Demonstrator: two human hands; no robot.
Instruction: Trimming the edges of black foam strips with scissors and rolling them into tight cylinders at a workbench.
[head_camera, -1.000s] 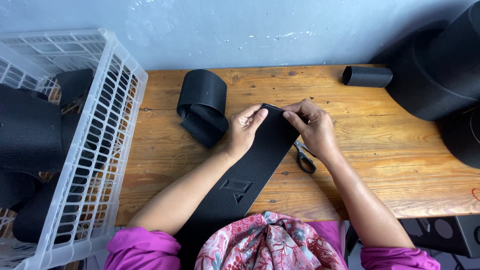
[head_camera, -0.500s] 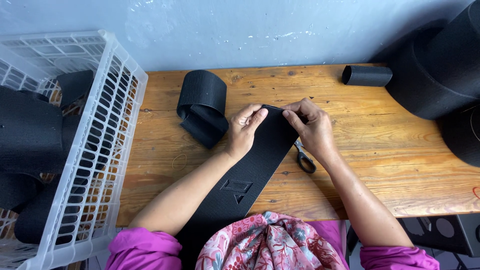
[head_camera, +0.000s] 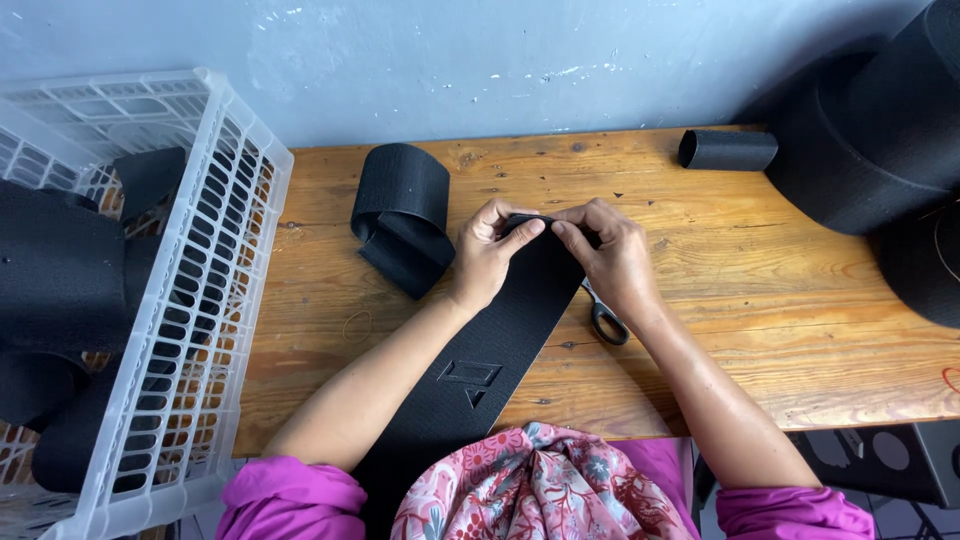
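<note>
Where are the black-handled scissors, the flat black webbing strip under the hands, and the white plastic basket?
black-handled scissors (head_camera: 606, 322), head view, handle loop.
flat black webbing strip (head_camera: 478, 372), head view, middle.
white plastic basket (head_camera: 222, 258), head view, right wall.

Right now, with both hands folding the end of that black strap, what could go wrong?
1. The scissors lie partly under the right hand, beside the black webbing strap; the wrist might catch the blades.
2. The left hand and right hand pinch only the strap's end; the fold may slip crooked.
3. The folded strap piece lies close by and might get dragged.
</note>
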